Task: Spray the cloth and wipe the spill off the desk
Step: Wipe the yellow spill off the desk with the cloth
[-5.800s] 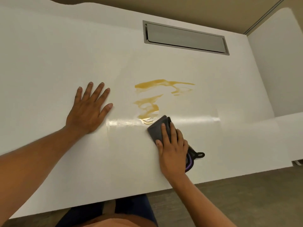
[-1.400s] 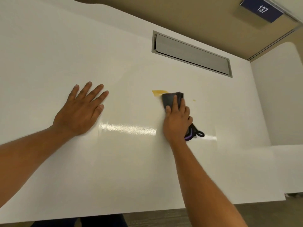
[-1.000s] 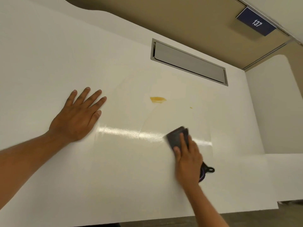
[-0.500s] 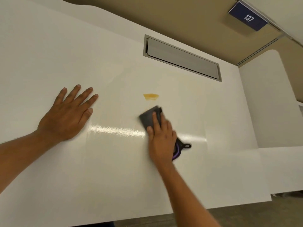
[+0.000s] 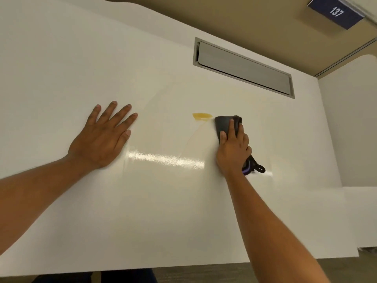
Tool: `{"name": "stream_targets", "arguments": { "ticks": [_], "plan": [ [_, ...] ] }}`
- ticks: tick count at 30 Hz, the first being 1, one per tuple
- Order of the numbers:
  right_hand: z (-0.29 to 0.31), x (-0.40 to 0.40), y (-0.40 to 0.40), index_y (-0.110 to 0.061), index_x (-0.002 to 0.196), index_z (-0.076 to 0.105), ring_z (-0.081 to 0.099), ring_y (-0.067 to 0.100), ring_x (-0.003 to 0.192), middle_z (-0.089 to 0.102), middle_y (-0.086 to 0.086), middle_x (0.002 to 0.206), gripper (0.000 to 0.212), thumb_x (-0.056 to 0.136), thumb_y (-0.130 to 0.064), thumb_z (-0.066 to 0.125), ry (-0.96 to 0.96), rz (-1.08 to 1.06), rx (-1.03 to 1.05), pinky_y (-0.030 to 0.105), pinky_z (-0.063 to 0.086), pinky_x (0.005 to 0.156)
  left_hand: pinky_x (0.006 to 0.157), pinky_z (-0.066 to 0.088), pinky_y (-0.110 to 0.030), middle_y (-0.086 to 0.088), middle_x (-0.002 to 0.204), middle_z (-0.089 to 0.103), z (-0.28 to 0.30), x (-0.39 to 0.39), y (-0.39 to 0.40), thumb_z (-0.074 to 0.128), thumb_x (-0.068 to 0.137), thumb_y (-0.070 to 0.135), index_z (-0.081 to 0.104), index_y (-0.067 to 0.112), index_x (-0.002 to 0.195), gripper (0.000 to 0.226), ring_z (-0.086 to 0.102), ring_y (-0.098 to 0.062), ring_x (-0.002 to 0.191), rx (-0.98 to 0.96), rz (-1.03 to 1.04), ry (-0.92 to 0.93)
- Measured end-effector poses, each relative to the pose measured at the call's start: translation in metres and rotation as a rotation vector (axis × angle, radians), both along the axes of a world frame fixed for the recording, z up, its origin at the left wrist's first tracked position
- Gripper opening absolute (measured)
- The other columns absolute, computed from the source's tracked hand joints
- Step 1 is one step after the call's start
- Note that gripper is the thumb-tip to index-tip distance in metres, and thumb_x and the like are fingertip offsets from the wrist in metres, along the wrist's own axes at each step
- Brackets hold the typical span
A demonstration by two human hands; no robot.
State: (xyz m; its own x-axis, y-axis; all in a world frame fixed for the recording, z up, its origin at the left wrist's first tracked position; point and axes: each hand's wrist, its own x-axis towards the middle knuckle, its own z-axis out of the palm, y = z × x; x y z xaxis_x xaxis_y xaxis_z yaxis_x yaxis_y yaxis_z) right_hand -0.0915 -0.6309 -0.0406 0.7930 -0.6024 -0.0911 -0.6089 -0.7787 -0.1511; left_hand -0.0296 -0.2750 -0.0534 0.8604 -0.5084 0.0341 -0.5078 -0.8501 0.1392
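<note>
Head view, the only one. White desk (image 5: 61, 68), glossy, with a bright strip of glare across its middle. Landmark: the grey recessed cable hatch (image 5: 243, 67), set into the desk top toward the far edge.

Spill (image 5: 202, 116): a small amber-yellow patch, roughly oval with a ragged lower edge, lying on the near side of the hatch and a little to its left. A faint pale streak curves away from it toward the viewer. Surface around it shows a damp sheen.

Cloth (image 5: 224, 123): dark grey, bunched into a pad, nearer than the hatch's midsection. Its left edge sits just beside the spill's right end; touching or a hair apart, cannot tell. A purple-edged black loop (image 5: 254, 168) trails out from under the heel of the hand.

Right hand (image 5: 233, 149): laid over the cloth, fingers extended along its top and pressing it to the desk, thumb side toward the spill. The grip is a flat press rather than a fist.

Left hand (image 5: 104, 137): palm down, fingers spread, flat on bare desk well to the left of the hatch and nearer the viewer, holding nothing. The two hands are well apart.

Blue sign (image 5: 335, 13) reading 137, beyond the hatch on the right.
</note>
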Motion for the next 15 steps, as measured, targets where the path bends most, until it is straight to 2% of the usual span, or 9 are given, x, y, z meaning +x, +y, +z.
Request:
{"name": "stream_targets", "arguments": {
  "ticks": [3,6,9,12,15],
  "plan": [
    [-0.006,-0.014,0.059,-0.034,0.167,0.022,0.030,0.027,0.152,0.021,-0.001,0.175,0.056,0.113,-0.043,0.034,0.010,0.168,-0.039,0.049,0.031,0.114,0.131,0.019,-0.059,-0.004,0.175,0.031,0.000,0.002,0.000,0.022,0.109,0.037,0.034,0.022,0.165,0.059,0.029,-0.037,0.161,0.012,-0.003,-0.007],
    [-0.013,-0.067,0.126,-0.038,0.166,0.024,0.032,0.027,0.153,0.023,-0.006,0.174,0.060,0.109,-0.043,0.042,0.003,0.363,0.003,0.049,0.032,0.114,0.132,0.018,-0.059,-0.003,0.176,0.029,-0.002,0.002,0.001,0.020,0.110,0.038,0.033,0.023,0.166,0.059,0.027,-0.036,0.162,0.019,0.001,-0.005],
    [-0.020,-0.139,0.165,-0.042,0.166,0.019,0.026,0.026,0.157,0.019,-0.009,0.175,0.061,0.108,-0.049,0.036,0.012,0.560,0.022,0.048,0.024,0.119,0.132,0.018,-0.059,-0.003,0.176,0.028,-0.004,0.002,0.001,0.022,0.110,0.038,0.032,0.023,0.166,0.059,0.027,-0.035,0.162,0.026,0.002,-0.009],
    [-0.017,-0.163,0.141,-0.042,0.164,0.026,0.029,0.023,0.156,0.026,-0.009,0.173,0.059,0.107,-0.051,0.039,0.023,0.639,0.037,0.046,0.027,0.115,0.132,0.018,-0.059,-0.003,0.176,0.029,-0.003,0.002,0.002,0.021,0.110,0.039,0.032,0.023,0.166,0.059,0.027,-0.035,0.162,0.020,0.003,-0.005],
    [-0.009,-0.118,0.087,-0.037,0.162,0.037,0.039,0.030,0.152,0.035,-0.003,0.171,0.057,0.107,-0.043,0.051,0.040,0.470,-0.023,0.047,0.035,0.111,0.132,0.019,-0.060,-0.003,0.175,0.030,-0.002,0.001,0.002,0.020,0.110,0.039,0.032,0.024,0.166,0.059,0.027,-0.035,0.162,0.014,0.003,-0.003]
  ]
}}
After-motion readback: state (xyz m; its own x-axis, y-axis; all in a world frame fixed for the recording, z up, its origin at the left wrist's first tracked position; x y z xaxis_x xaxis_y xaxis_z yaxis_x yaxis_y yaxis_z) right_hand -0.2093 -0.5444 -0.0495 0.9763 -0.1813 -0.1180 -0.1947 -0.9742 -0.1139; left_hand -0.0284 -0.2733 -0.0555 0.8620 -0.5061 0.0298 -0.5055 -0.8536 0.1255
